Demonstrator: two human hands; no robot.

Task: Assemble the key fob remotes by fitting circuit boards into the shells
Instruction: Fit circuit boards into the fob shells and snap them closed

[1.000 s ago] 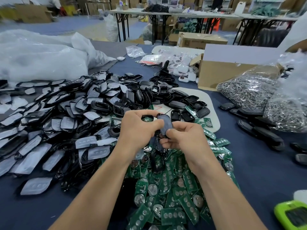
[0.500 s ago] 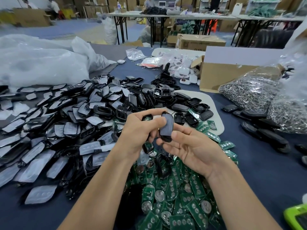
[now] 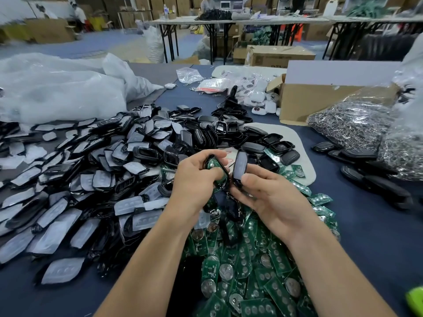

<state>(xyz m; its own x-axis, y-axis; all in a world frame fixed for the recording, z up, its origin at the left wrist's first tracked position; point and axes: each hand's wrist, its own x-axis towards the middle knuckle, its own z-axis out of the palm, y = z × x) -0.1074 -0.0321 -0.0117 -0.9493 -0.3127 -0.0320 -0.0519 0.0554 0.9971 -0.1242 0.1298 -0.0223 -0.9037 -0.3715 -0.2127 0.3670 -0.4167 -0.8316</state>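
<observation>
**Layout, reference: circuit board pile**

The circuit board pile [image 3: 251,259] lies on the table [image 3: 377,236]. To its left, touching it, is the shell pile [image 3: 91,168]. Behind it is a mat [image 3: 297,138], and behind it to the right a cardboard box [image 3: 320,104]. To its right, well apart, are bagged rings [image 3: 357,124]. Over its far edge the left hand [image 3: 196,179] grips a shell half [image 3: 216,168], and just beside it the right hand [image 3: 270,195] holds a cover [image 3: 239,168].

Large workshop hall, evenly lit. Blue-grey floor [image 3: 68,48] at upper left. Long folding tables [image 3: 229,20] on black legs across the top of the frame. Brown carton [image 3: 280,56] on the floor below them, white sack [image 3: 155,42] beside a table leg. Blurred seated person [image 3: 79,16] at far upper left.
</observation>
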